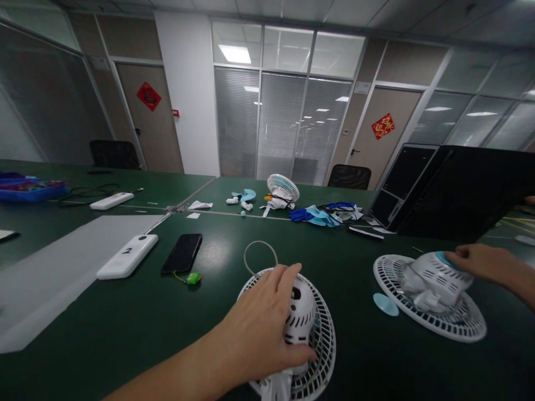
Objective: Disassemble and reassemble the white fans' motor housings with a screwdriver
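My left hand (pixel 261 323) wraps round the white motor housing of a small fan (pixel 301 317), its thumb on the near side and its fingers over the far side. This fan lies grille-down on the green table, with a pale cord looping out behind it. At the right, my right hand (pixel 485 264) grips the light-blue end of a second white fan (pixel 434 284), which also rests on its grille. The fingertips are partly hidden there. A light-blue disc (pixel 385 304) lies beside the second fan's grille.
A black phone (pixel 183 253) with a green charm and a white device marked 2 (pixel 127 257) lie at the left. Further back are another fan (pixel 283 191), blue gloves (pixel 317 215) and white bits. A large black case (pixel 455 189) stands at the right; a blue tray (pixel 33 189) sits far left.
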`<act>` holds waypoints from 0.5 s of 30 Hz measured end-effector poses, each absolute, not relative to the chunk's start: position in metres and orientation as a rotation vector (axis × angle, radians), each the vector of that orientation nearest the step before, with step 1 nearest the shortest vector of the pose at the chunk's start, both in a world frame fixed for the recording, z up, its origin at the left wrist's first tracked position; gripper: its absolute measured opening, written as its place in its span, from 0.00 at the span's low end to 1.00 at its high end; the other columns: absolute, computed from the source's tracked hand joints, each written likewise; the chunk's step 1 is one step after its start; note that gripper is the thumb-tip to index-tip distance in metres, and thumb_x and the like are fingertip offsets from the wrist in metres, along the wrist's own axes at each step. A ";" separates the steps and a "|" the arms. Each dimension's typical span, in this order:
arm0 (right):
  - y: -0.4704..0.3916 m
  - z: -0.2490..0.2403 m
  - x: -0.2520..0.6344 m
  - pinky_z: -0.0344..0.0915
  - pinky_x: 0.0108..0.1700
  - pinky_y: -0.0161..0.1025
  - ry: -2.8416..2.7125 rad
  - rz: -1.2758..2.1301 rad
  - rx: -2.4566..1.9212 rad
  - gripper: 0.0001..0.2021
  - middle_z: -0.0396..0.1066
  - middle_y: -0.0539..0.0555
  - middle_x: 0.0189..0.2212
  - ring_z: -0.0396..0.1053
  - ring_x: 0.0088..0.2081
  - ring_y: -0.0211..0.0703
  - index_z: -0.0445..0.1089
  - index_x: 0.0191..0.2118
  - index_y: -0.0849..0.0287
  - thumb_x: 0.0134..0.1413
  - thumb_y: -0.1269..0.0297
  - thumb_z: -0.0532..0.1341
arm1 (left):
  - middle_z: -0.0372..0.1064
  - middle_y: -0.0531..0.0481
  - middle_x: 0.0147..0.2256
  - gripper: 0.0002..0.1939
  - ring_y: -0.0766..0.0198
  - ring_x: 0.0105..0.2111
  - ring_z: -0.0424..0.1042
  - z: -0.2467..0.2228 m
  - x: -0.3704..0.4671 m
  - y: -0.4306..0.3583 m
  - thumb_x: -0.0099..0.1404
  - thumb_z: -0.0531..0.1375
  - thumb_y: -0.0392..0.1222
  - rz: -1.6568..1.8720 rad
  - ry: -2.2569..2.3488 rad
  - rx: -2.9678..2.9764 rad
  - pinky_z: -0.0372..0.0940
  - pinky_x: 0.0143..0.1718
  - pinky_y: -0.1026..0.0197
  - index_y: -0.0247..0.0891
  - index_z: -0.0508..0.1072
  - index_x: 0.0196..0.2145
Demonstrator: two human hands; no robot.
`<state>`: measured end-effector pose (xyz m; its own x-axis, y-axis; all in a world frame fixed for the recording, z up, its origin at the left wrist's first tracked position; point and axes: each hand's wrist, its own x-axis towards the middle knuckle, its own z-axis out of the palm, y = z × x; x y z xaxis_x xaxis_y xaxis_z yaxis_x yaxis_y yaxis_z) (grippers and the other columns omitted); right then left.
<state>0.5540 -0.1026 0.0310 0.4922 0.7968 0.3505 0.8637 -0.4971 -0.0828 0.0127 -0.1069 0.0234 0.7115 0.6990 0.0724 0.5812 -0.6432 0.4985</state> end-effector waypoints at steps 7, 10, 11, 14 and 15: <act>-0.107 0.029 0.544 0.62 0.33 0.44 -1.464 -0.221 -2.653 0.16 0.73 0.60 0.23 0.72 0.28 0.52 0.64 0.20 0.54 0.56 0.60 0.50 | 0.49 0.36 0.66 0.55 0.41 0.64 0.54 0.027 0.014 -0.106 0.50 0.70 0.54 0.336 1.005 2.471 0.54 0.64 0.40 0.35 0.49 0.68; -0.109 0.027 0.539 0.62 0.35 0.45 -1.464 -0.268 -2.675 0.15 0.72 0.62 0.26 0.71 0.30 0.53 0.63 0.21 0.55 0.57 0.61 0.50 | 0.51 0.37 0.65 0.54 0.42 0.63 0.56 0.026 0.013 -0.106 0.51 0.70 0.55 0.355 0.986 2.491 0.55 0.64 0.41 0.36 0.50 0.67; -0.109 0.026 0.537 0.63 0.37 0.45 -1.491 -0.288 -2.669 0.14 0.72 0.63 0.27 0.71 0.32 0.53 0.63 0.22 0.55 0.57 0.62 0.50 | 0.52 0.38 0.65 0.52 0.42 0.62 0.57 0.025 0.013 -0.106 0.51 0.69 0.55 0.362 0.976 2.502 0.57 0.63 0.41 0.38 0.51 0.67; -0.108 0.026 0.534 0.62 0.44 0.45 -1.600 -0.334 -2.628 0.13 0.71 0.64 0.33 0.70 0.37 0.53 0.64 0.24 0.56 0.57 0.62 0.51 | 0.53 0.40 0.64 0.42 0.41 0.61 0.59 0.022 0.015 -0.109 0.57 0.64 0.53 0.387 0.963 2.561 0.61 0.59 0.38 0.43 0.55 0.66; -0.108 0.027 0.535 0.62 0.45 0.46 -1.619 -0.338 -2.623 0.12 0.70 0.63 0.33 0.70 0.38 0.53 0.64 0.25 0.56 0.58 0.62 0.51 | 0.52 0.39 0.65 0.39 0.40 0.62 0.58 0.022 0.017 -0.110 0.59 0.62 0.51 0.406 0.955 2.595 0.62 0.58 0.37 0.42 0.56 0.65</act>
